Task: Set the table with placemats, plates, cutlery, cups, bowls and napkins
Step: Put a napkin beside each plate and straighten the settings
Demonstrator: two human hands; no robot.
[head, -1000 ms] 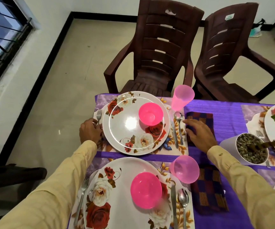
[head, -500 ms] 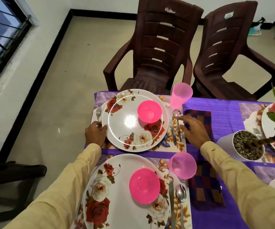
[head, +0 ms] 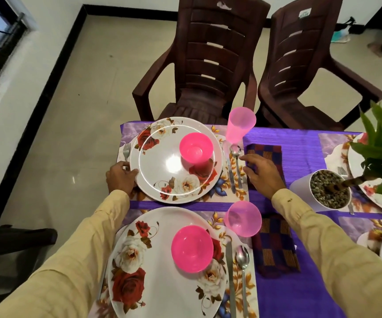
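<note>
The far floral plate [head: 162,166] lies on a floral placemat [head: 222,193] and carries a pink bowl [head: 195,146]. My left hand [head: 120,177] rests against that plate's left rim, beside a fork [head: 126,150]. My right hand [head: 262,174] lies flat on the far checked napkin [head: 265,152], fingertips next to the spoon [head: 236,157] and knife [head: 229,175]. A pink cup [head: 240,125] stands behind the spoon. The near setting has a floral plate [head: 153,271], pink bowl [head: 192,248], pink cup [head: 242,218], knife, spoon and checked napkin [head: 276,246].
A purple cloth [head: 300,152] covers the table. A white pot [head: 302,187] with a green plant stands at the right, with further plates [head: 355,157] behind it. Two brown plastic chairs [head: 208,65] face the far edge. A dark seat [head: 13,239] is at the left.
My left hand has slid along the left rim of the far plate toward me. My right hand has shifted left on the napkin toward the spoon and knife.
</note>
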